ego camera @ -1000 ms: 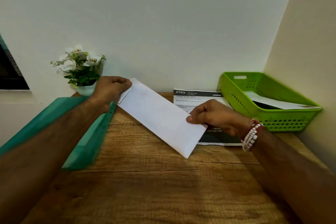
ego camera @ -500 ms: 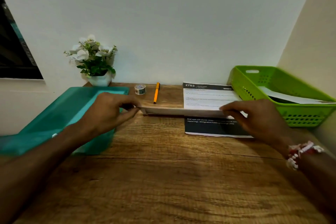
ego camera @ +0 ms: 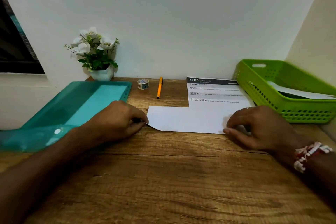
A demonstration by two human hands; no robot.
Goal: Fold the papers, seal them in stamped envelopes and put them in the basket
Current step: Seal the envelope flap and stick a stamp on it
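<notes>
Left hand (ego camera: 120, 120), right hand (ego camera: 258, 127) pinch white rectangle, probably envelope (ego camera: 185, 120); grainy wooden desk (ego camera: 163, 178).

My envelope (ego camera: 185, 119) is plain white. The paper (ego camera: 214, 92) is white with black print and a black top band bearing white figures. The basket (ego camera: 283, 100) is lime green, its walls patterned with rows of slots. The folder (ego camera: 72, 103) is see-through teal. The pen (ego camera: 159, 87) is orange, black-tipped. The roll (ego camera: 143, 84) is pale with small brown and teal pictures. The flowers (ego camera: 92, 49) are white with green leaves, the pot (ego camera: 102, 74) white. The desk (ego camera: 163, 178) is brown wood grain. My bracelet (ego camera: 309, 154) is red and white beads.
</notes>
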